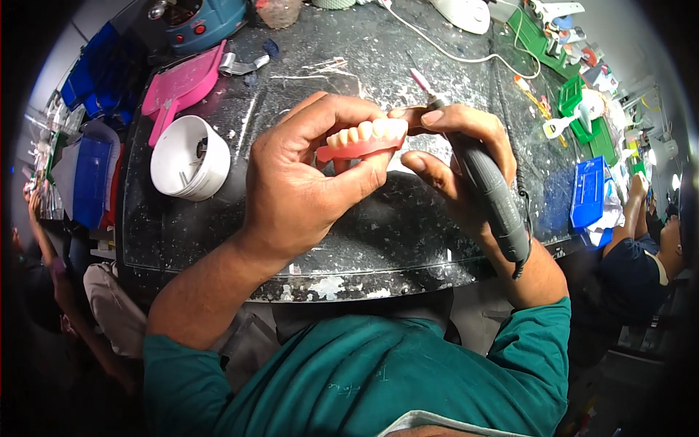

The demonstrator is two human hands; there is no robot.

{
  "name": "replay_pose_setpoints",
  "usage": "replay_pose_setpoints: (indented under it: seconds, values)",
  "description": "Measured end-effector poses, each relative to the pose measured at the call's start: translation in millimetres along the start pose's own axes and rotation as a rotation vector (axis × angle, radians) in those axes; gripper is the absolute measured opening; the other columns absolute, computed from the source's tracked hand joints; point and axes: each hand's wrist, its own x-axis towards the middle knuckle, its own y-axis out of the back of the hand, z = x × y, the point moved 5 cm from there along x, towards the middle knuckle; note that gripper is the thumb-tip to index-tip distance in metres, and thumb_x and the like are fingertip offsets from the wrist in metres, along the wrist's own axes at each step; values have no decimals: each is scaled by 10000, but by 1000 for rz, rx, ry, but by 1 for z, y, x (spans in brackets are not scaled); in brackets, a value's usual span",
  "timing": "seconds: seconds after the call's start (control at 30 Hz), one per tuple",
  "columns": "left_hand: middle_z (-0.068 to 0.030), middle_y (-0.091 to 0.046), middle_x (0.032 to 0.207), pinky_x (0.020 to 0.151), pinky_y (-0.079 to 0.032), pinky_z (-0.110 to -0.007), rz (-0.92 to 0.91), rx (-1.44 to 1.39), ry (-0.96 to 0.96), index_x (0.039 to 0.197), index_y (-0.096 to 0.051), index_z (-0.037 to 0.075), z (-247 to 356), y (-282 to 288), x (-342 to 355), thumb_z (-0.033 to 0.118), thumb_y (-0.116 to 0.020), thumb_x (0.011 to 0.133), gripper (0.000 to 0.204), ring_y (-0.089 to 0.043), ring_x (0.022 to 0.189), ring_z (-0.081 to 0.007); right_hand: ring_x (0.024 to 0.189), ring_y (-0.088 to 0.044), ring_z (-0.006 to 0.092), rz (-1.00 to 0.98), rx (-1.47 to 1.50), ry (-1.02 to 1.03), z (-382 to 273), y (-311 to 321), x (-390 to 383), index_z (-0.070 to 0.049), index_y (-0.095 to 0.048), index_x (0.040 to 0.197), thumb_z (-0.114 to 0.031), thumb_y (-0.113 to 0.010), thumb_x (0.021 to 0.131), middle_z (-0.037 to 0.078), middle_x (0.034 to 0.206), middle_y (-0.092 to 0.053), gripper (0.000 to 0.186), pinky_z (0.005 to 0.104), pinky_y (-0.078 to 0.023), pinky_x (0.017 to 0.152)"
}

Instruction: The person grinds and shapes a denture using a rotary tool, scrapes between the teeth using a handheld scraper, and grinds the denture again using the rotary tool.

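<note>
My left hand (298,178) grips a pink denture base with a row of cream teeth (342,151), teeth facing up, between thumb and fingers in the middle of the view. My right hand (480,149) is wrapped around a dark rotary handpiece (491,211), which has a thin cable and a pink-tipped bit (420,80) pointing up and away from me. The bit stands clear of the denture, above it. My right index finger reaches toward the denture's right end, close to the left hand's fingertips; whether they touch is unclear. The right thumb sits just right of the denture.
On the black worktable (189,262) are a white tub (207,175), pink dustpan (175,87), teal machine (196,14), white device (462,11) with cord, green trays (597,138) and blue bins (590,193). Co-workers (633,269) (44,269) sit at both sides.
</note>
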Motion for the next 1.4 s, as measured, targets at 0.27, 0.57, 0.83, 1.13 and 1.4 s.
replay_pose_setpoints:
  seconds: [0.27,0.57,0.83,1.13,1.4]
  values:
    - [-55,-626,983,788,-483,-231,-31,-54,-55,1047,-675,3,0,0,-2,-2,-712,794,256,-608,861,-97,947,-676,200,89,63,-201,3,4,-8,-27,-631,1090,-72,-847,710,90,1014,-687,439,310,-530,833]
    - [-89,-634,966,788,-455,-232,-60,130,-215,1108,-681,-30,14,5,-3,31,-704,800,315,-570,872,-118,943,-675,216,10,-12,-76,-1,2,-1,-16,-630,1096,-26,-820,728,110,1018,-688,414,313,-539,826]
    - [-81,-648,949,783,-455,-234,-33,174,-181,1124,-690,-18,19,4,-3,16,-695,772,353,-562,828,-115,939,-630,230,148,144,-126,9,14,-5,11,-613,1160,-252,-668,896,157,1028,-676,376,351,-496,848]
    - [-158,-657,1068,872,-480,-287,-79,345,-255,1154,-654,-49,17,5,-2,112,-664,874,323,-612,965,-189,1036,-634,404,-225,40,104,-35,0,-2,-66,-447,1187,-321,-652,921,192,992,-583,422,499,-519,895]
    - [-223,-629,1206,960,-472,-343,-113,168,-279,1207,-586,-100,9,3,-4,168,-634,926,391,-620,1110,-265,1067,-627,422,-217,82,121,-36,-2,-2,-60,-470,1172,-210,-672,907,184,1012,-573,365,489,-557,849]
